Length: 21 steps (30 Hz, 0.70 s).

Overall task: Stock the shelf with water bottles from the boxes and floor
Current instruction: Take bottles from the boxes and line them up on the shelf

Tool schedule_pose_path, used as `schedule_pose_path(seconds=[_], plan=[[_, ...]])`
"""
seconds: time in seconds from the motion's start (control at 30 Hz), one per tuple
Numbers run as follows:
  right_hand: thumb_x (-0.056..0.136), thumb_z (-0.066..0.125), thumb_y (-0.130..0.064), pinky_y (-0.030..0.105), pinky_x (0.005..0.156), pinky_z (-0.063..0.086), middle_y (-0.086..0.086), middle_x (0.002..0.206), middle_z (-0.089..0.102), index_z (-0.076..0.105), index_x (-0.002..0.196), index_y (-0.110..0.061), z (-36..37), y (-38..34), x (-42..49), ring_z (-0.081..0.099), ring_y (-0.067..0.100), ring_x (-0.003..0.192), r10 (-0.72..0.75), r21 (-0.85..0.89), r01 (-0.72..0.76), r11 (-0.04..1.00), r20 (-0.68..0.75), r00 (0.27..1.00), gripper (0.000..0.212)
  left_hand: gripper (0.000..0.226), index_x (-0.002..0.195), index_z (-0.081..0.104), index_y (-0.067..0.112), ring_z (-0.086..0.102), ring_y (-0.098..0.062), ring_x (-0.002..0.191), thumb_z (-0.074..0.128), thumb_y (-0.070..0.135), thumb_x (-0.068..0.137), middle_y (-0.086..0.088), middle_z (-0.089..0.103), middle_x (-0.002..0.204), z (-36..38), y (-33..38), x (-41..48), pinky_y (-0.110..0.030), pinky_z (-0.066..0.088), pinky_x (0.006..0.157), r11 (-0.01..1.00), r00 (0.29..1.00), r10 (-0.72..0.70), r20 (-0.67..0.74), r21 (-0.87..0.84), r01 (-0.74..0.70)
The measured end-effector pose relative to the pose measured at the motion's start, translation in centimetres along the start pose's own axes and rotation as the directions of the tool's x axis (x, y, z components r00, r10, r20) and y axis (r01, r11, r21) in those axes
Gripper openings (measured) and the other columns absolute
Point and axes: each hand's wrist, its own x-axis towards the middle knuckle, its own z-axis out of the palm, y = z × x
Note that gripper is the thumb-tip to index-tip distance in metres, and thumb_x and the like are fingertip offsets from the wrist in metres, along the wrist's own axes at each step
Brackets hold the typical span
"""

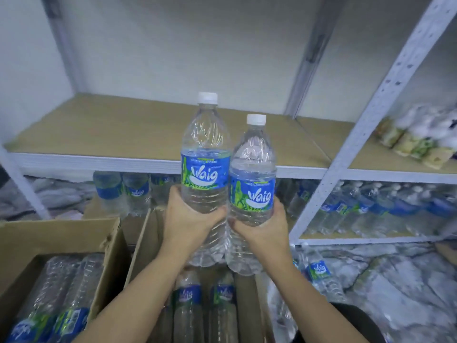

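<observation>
The left bottle [205, 144] and the right bottle [253, 159] were clear, with white caps [207, 97]. Their labels [205, 173] were blue with green markings and white lettering. The shelf boards [111, 129] were tan, the shelf frame [385, 95] white. The boxes [49, 238] were brown; the floor [395, 280] was marbled grey-white.

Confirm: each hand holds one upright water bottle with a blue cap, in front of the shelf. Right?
Not quite: the caps are white, not blue. The head view shows the left hand gripping the left bottle and the right hand gripping the right bottle, both upright in front of the shelf.
</observation>
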Motion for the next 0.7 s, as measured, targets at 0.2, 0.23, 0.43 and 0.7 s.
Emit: schedule_pose_path(seconds=[0.2, 0.23, 0.43, 0.7], plan=[[0.047, 0.094, -0.044, 0.031, 0.091, 0.053, -0.009, 0.111, 0.065, 0.054, 0.114, -0.032, -2.6, -4.0, 6.9, 0.063, 0.006, 0.104, -0.065, 0.091, 0.072, 0.993, -0.079, 0.995, 0.079, 0.068, 0.103, 0.054, 0.025, 0.063, -0.005, 0.083, 0.091, 0.036, 0.047, 0.011, 0.068, 0.092, 3.2, 7.2, 3.6, -0.019, 0.049, 0.069, 0.983, 0.983, 0.185, -0.015, 0.001, -0.185], [0.046, 0.094, -0.045, 0.031, 0.089, 0.054, -0.01, 0.108, 0.068, 0.055, 0.111, -0.033, -3.0, -4.5, 8.0, 0.065, 0.006, 0.101, -0.069, 0.11, 0.08, 0.991, -0.097, 0.993, 0.077, 0.069, 0.103, 0.055, 0.026, 0.063, -0.003, 0.082, 0.091, 0.037, 0.045, 0.011, 0.068, 0.091, 3.8, 8.2, 4.2, -0.018, 0.047, 0.067, 0.978, 0.978, 0.208, -0.005, -0.005, -0.208], [0.044, 0.092, -0.054, 0.041, 0.093, 0.054, -0.009, 0.114, 0.066, 0.054, 0.119, -0.037, -4.4, -5.8, 14.8, 0.063, 0.009, 0.108, -0.133, 0.071, 0.145, 0.987, -0.147, 0.98, 0.086, 0.064, 0.104, 0.057, 0.026, 0.061, 0.009, 0.077, 0.092, 0.028, 0.05, 0.01, 0.069, 0.09, 7.6, 11.9, 8.3, -0.005, 0.041, 0.057, 0.964, 0.967, 0.255, 0.013, -0.077, -0.253], [0.049, 0.092, -0.044, 0.036, 0.101, 0.046, -0.017, 0.112, 0.054, 0.051, 0.115, -0.037, -5.0, -7.6, 22.5, 0.053, 0.009, 0.113, -0.18, -0.002, 0.181, 0.983, -0.117, 0.977, 0.078, 0.067, 0.11, 0.056, 0.03, 0.065, -0.004, 0.084, 0.091, 0.029, 0.053, 0.01, 0.068, 0.096, 11.3, 13.9, 13.6, -0.017, 0.044, 0.063, 0.952, 0.962, 0.269, -0.034, -0.142, -0.271]])
